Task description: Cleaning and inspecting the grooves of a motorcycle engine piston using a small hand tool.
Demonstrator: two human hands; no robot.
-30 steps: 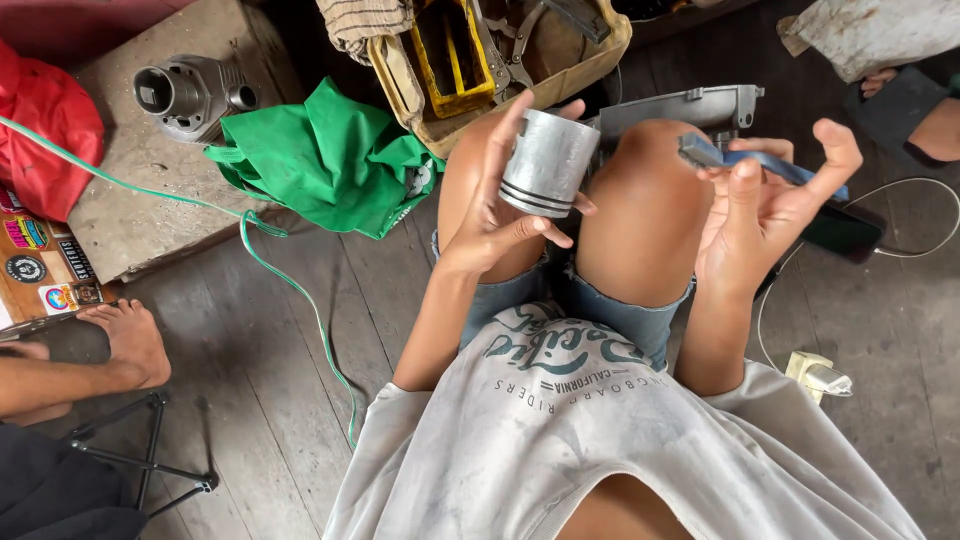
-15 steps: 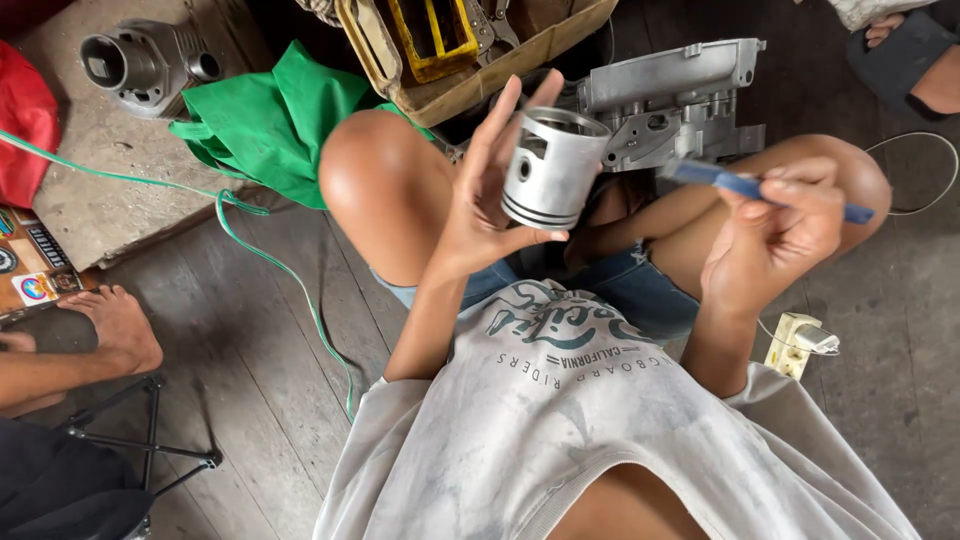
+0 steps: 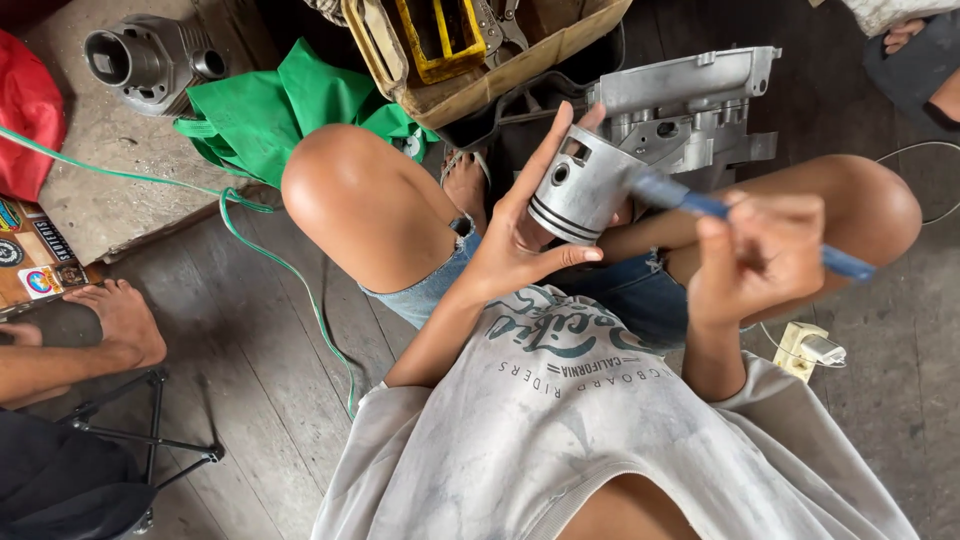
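My left hand grips a silver metal piston with grooved rings near its lower end, held up over my lap. My right hand holds a blue-handled brush whose blurred tip touches the piston's side. Both knees are raised, one to each side of the hands.
A grey engine casing lies just beyond the piston. A cardboard box with tools and a yellow tray sits at the top. A green bag, a green cord and a metal cylinder lie left. Another person's foot rests at far left.
The view has shifted, with my knees now spread wider. My right hand brought the blue brush leftward onto the piston, which has tipped slightly in my left hand.
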